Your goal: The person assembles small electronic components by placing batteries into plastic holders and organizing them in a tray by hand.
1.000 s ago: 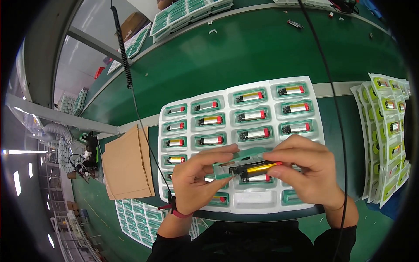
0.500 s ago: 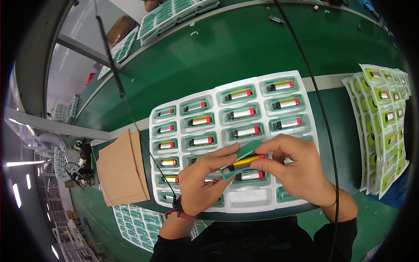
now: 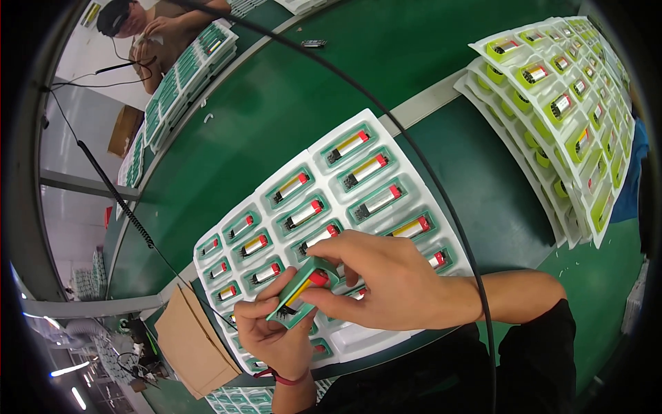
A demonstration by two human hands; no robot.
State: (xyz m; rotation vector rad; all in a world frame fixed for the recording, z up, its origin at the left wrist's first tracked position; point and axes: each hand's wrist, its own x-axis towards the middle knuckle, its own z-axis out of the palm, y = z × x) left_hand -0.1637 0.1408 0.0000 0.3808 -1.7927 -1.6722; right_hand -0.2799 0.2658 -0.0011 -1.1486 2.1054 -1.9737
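My left hand (image 3: 274,332) and my right hand (image 3: 381,281) together hold a small green case (image 3: 301,291) with a silver, red-tipped cell inside it, just above the near end of a white moulded tray (image 3: 324,228). The left hand supports the case from below; the right hand's thumb and fingers pinch its upper end. The tray's pockets hold several green cases with the same silver, red-ended cells. Some near pockets are hidden under my hands.
Stacks of white trays with yellow-green cases (image 3: 562,110) lie at the right. A brown cardboard box (image 3: 189,341) sits left of the tray. More tray stacks (image 3: 176,76) and another person (image 3: 148,27) are at the far left. A black cable (image 3: 414,152) crosses the green table (image 3: 289,90).
The view has swung, so the tray now lies diagonally. My hands still hold the green case, now tilted more steeply and closer to the tray's near end.
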